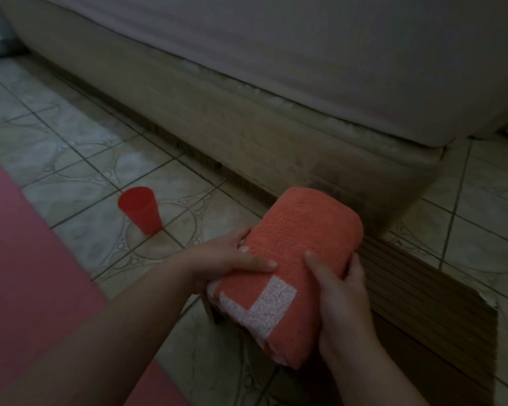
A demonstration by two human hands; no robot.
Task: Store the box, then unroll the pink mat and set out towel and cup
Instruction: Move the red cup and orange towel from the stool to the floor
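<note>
Neatly rolled coral towel [294,259], white-patched.

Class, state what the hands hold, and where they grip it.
Left hand and right hand grip the rolled orange towel by its opposite sides.

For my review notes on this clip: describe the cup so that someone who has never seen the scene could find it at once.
Start from the bed along the top of the view and look down to the tiled floor beside it. Between the bed base and the pink mat stands the cup, upright, alone, untouched. It is the only small red tumbler on the bare tiles.
</note>
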